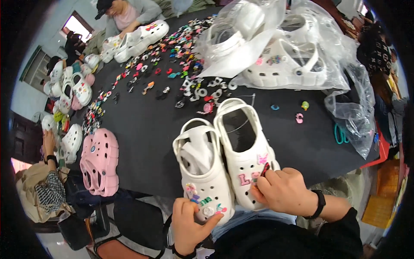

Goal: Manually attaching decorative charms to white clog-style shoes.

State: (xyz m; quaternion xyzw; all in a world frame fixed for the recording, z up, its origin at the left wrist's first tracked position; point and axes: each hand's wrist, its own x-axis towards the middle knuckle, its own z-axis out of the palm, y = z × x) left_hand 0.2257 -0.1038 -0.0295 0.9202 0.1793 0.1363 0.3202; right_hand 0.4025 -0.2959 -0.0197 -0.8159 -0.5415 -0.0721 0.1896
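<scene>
Work status: the left white clog (202, 178) and right white clog (238, 162) stand side by side at the near edge of the desk (144, 114), toes toward the wearer. Charms are seated on both toes; several holes remain bare, so decoration appears partly complete, the right clog probably less so. Left hand (189, 224): thumb and fingers lie against the left clog's toe; whether they grip it cannot be told. Right hand (286, 192): fingers are closed on a small red-and-black piece (265, 168) over the right clog. The dark desk carries scattered loose charms (186, 45), pink clogs (105, 155) at left and bagged white clogs (282, 74) at far right. A co-worker (147, 11) works at the far side; a window (78, 24) opens in the far-left wall.
</scene>
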